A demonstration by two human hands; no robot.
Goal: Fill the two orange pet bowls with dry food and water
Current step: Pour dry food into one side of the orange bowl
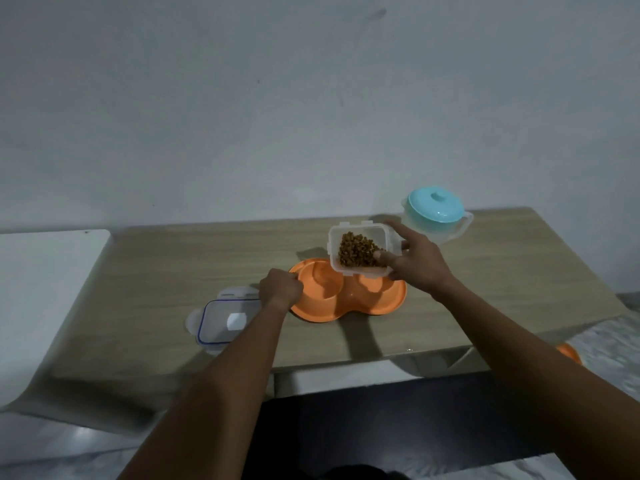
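- The orange double pet bowl (349,299) sits near the middle of the wooden table (173,265), its two wells side by side; both look empty as far as can be seen, so I judge that neither food nor water is in yet.
- The clear food container (358,251) hangs over the bowl's far rim between the two wells, tilted with its open mouth toward the camera. The dry food (356,252) is heaped against its lower side, which suggests a pour is about to begin.
- The right hand (415,261) is clamped on the container's right side, fingers spread over the wall and one fingertip just inside the rim, a grip that lets the wrist tip it further.
- The left hand (280,289) is closed in a loose fist at the bowl's left edge, seemingly pinching the rim to keep the light bowl from sliding; whether it truly grips cannot be told.
- The container's lid (225,318), clear with a blue seal line, lies flat just left of the bowl, out of the pouring path.
- A clear jug with a teal lid (436,211) stands at the table's far right, well apart, probably the water source for the second well.
- No brand, label or readable writing shows on any item; the pale patch on the lid is blank.
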